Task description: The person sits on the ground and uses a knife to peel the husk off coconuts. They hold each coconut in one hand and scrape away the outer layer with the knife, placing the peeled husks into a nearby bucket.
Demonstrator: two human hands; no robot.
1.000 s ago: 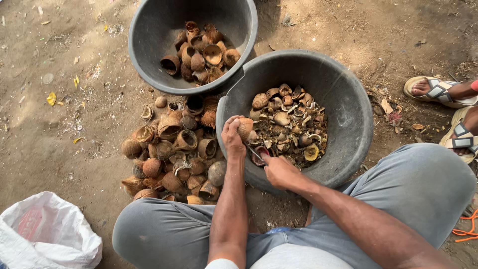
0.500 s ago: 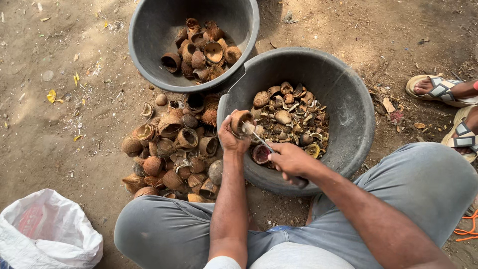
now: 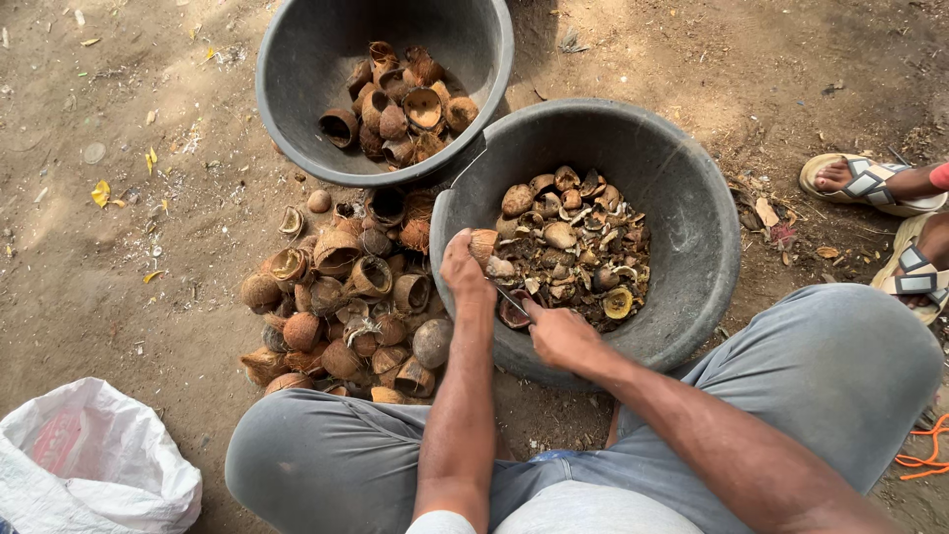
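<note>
Head view, looking down on a seated person in grey trousers. At the centre of the frame a coconut shell piece (image 3: 483,244) is gripped in the left hand (image 3: 465,272), fingers closed round it, over the near rim of the dark grey basin (image 3: 707,287). The right hand (image 3: 561,336) is closed round the handle of a small metal tool (image 3: 513,301), whose blade is directed up and to the left towards the held shell; whether its tip touches the shell cannot be told. Both hands are seen just inside the basin's lower left rim, close together but apart.

The basin, centre right, is filled at its bottom with pale kernel pieces and shell scraps (image 3: 571,242). A second dark basin (image 3: 297,119), upper centre, overlaps the first basin's upper left rim and holds emptied half shells (image 3: 400,104) on its right side. A heap of brown coconut shells (image 3: 341,311) is shown on the bare earth at left of centre, just beside the first basin and the person's left knee. A white plastic sack (image 3: 94,470) lies at lower left. Another person's sandalled feet (image 3: 890,222) are visible at the right edge.
</note>
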